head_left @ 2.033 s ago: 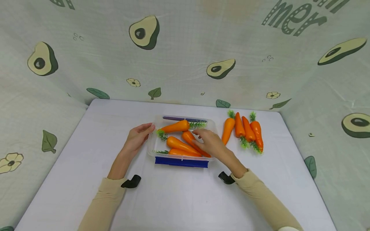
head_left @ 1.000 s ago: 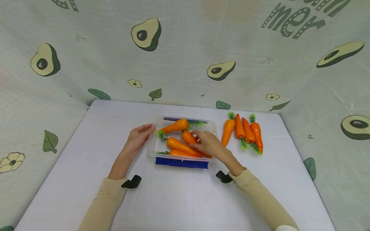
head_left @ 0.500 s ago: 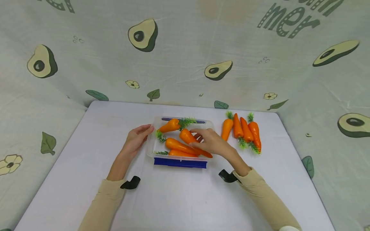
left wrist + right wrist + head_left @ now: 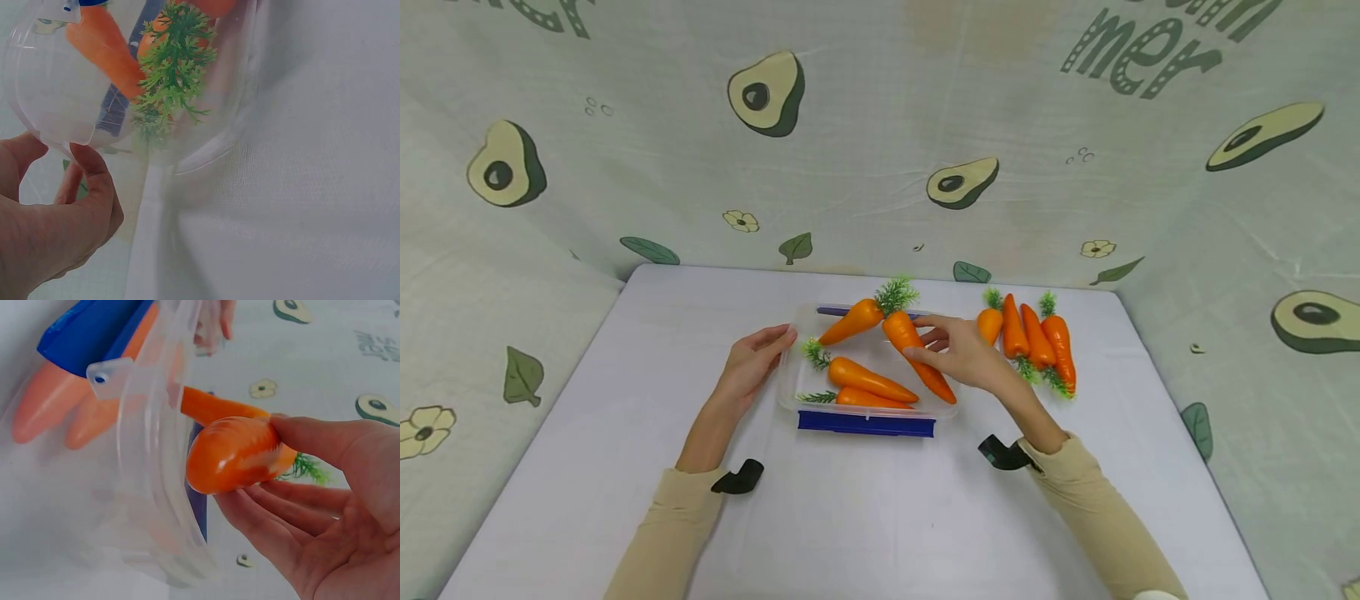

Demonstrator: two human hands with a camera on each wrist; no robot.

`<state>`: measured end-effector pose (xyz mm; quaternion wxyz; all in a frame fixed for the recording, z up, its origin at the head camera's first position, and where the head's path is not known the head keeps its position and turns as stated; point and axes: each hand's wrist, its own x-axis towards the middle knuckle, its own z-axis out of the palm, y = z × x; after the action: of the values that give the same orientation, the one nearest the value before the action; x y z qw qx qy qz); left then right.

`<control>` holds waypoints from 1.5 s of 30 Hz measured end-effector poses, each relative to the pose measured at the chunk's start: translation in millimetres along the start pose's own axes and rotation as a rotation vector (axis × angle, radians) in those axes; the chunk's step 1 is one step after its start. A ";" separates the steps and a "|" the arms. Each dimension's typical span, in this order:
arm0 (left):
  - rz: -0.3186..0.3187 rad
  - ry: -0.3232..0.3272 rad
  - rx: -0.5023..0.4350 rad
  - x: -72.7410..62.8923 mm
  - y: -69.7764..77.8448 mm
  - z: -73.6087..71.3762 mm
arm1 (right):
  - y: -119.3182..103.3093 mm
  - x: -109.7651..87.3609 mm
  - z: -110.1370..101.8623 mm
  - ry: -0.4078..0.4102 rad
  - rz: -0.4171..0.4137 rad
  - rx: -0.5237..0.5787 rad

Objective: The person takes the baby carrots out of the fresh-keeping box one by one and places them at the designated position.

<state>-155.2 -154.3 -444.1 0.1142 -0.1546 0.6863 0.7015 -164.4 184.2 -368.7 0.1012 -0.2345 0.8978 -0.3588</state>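
One carrot (image 4: 928,374) is held over the clear box (image 4: 787,379), just left of the right hand (image 4: 968,354), pinched between its fingers; long axis slanted, thick end away, tip near-right. Box's left rim gripped by left hand's fingers (image 4: 92,164).

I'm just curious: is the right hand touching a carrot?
Touching: in the right wrist view, the right hand pinches the carrot between thumb and fingers.

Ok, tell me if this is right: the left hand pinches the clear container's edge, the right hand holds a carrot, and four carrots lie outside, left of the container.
Wrong side: the head view shows the four carrots outside lying right of the clear container. The rest stands: the left hand pinches its edge, and the right hand holds a carrot.
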 end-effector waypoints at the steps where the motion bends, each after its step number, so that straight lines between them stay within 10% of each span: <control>1: 0.001 0.000 -0.003 -0.3 0.1 0.0 | 0.8 -0.2 -1.6 0.004 0.017 0.014; 20: -0.001 0.014 -0.015 0.1 -3.4 -2.2 | 16.7 -29.9 -31.4 -0.102 0.269 0.175; 45: -0.005 0.011 -0.032 2.9 -3.3 -0.3 | 60.8 -54.7 -48.2 -0.414 0.140 0.815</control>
<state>-156.6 -154.7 -448.2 0.1097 -0.1621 0.6751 0.7113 -154.9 278.5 -375.2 0.3864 -0.1812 0.6581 -0.6203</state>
